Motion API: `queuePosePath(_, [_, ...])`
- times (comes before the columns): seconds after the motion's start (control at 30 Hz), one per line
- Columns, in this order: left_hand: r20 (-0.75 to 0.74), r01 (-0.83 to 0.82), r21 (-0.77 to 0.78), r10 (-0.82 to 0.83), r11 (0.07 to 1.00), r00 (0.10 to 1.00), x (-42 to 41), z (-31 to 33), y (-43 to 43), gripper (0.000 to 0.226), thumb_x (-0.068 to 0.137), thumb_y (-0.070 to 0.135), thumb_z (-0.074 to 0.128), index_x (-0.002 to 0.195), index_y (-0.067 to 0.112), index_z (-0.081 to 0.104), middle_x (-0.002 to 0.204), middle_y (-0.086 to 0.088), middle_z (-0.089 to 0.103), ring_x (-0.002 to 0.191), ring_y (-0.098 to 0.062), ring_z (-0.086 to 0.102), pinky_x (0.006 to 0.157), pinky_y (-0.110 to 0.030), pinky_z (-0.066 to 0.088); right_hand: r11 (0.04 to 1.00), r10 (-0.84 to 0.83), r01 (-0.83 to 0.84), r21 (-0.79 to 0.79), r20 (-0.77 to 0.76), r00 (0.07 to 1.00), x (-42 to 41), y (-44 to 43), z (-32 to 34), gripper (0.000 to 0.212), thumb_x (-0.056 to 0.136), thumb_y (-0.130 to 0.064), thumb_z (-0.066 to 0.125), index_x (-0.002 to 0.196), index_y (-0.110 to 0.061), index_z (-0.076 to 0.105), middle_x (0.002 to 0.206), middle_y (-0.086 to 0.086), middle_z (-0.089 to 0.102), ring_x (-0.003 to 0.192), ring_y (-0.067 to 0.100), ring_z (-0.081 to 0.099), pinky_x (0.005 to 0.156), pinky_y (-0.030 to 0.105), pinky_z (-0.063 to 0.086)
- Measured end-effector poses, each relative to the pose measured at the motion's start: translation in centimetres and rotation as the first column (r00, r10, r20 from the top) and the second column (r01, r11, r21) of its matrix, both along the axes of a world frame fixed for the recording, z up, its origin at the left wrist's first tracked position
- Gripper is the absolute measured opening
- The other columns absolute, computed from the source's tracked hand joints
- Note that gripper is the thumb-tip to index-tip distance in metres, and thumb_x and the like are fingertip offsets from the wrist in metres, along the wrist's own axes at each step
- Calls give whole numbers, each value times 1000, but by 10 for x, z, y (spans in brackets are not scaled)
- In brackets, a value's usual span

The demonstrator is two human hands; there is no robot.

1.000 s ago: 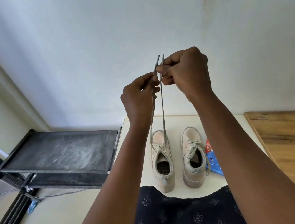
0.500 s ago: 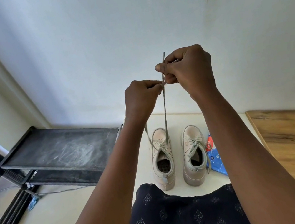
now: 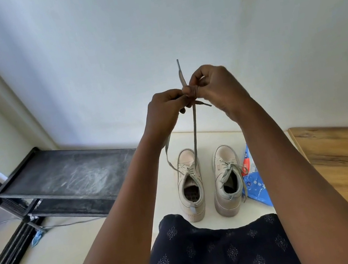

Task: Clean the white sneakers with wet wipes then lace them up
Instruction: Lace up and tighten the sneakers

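The left sneaker (image 3: 190, 184) is standing upright on the pale surface (image 3: 199, 138) with its toe pointing away from the person. The right sneaker (image 3: 227, 180) is standing just beside it on the right, parallel to it. High above the left sneaker, both hands are being held up in front of the white wall (image 3: 151, 31). The left hand (image 3: 164, 108) is curling its fingers and pinching the grey lace (image 3: 196, 139) between thumb and fingertips. The right hand (image 3: 214, 88) is touching it from the right, with fingers also curled, and is gripping the same lace where the two hands are meeting. From the top eyelets of the left sneaker two strands of this lace are rising to the hands. One is running nearly straight and tight, and the other is hanging in a loose curve further to the left. One lace end is sticking straight up above the hands, and the other is poking out to the right, under the right hand. A blue wet wipes pack (image 3: 254, 185) is lying to the right of the left sneaker, just beyond the right sneaker. A black rack (image 3: 67, 175) is standing to the left of the left sneaker, and a wooden board (image 3: 346, 160) is lying well to its right. A dark patterned cloth (image 3: 211, 252) is showing just nearer than its heel.
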State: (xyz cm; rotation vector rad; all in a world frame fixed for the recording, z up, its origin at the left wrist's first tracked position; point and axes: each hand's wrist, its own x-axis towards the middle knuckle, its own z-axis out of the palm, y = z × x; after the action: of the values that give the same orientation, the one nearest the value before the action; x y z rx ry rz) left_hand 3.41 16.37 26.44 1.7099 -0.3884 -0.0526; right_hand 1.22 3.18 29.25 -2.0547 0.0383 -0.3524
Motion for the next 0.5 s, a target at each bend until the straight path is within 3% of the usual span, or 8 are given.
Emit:
queuePosePath(0.1, [-11,-14,-8,14,1000,1000,3,-4,2,14,67,27,57,66,21,70,60,9,62,60,-10,49,60,-25,35,998,53,-52,21,-66,996,-2,-1,-10,17,81,-21,72,81,-17,56,82,10,71,82,21,68,78,38,52])
queuePosePath(0.23, [-23,-28,-48,27,998,999,7,-5,6,14,71,31,61,69,20,71,60,9,63,60,-10,51,58,-23,36,1000,19,-20,-16,-45,999,-3,-2,-11,13,78,-10,72,82,-16,62,73,4,70,65,13,62,61,26,46])
queuePosePath(0.33, [-31,-58,-66,56,996,998,9,-7,5,12,79,23,66,69,19,71,61,7,64,58,-11,50,58,-22,37,996,-51,52,-78,15,999,-1,-2,-10,15,76,0,67,75,-15,69,63,-1,68,56,6,58,58,17,41])
queuePosePath(0.5, [-84,-113,-142,102,983,991,13,-11,6,15,83,15,64,71,13,73,59,4,63,54,-13,47,58,-22,40,970,-197,212,-120,125,972,1,-6,-8,21,76,5,57,76,-12,69,66,1,64,67,12,56,69,24,47])
